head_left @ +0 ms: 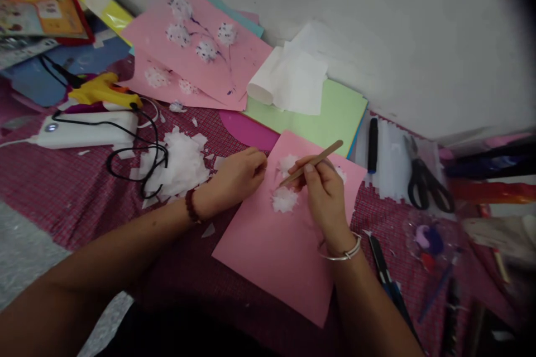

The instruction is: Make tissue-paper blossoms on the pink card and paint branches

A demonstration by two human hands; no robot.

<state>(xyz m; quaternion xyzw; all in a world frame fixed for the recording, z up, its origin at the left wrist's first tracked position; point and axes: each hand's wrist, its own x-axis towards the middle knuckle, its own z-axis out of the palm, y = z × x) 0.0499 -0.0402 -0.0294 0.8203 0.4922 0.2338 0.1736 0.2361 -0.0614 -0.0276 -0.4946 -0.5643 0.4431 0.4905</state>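
Note:
My right hand [324, 192] grips a wooden craft stick [330, 150] like a pen. The stick's lower tip points down at the pink sheet of paper [276, 259], just above a white paper puff [285, 199]. A second white puff [287, 164] lies higher on the sheet, and another shows partly behind my right hand. My left hand [243, 175] rests at the sheet's left edge with its fingers curled; whatever they hold, if anything, is hidden. Left of that hand is a pile of torn white paper [180, 164].
Behind lies a pink sheet with speckled white puffs and painted stems [251, 61], near a white paper roll [288, 78]. A yellow glue gun [104, 91] and white power bank [92, 129] with a looping black cable are at left. Scissors [422, 178] and a cutter [379, 256] lie right.

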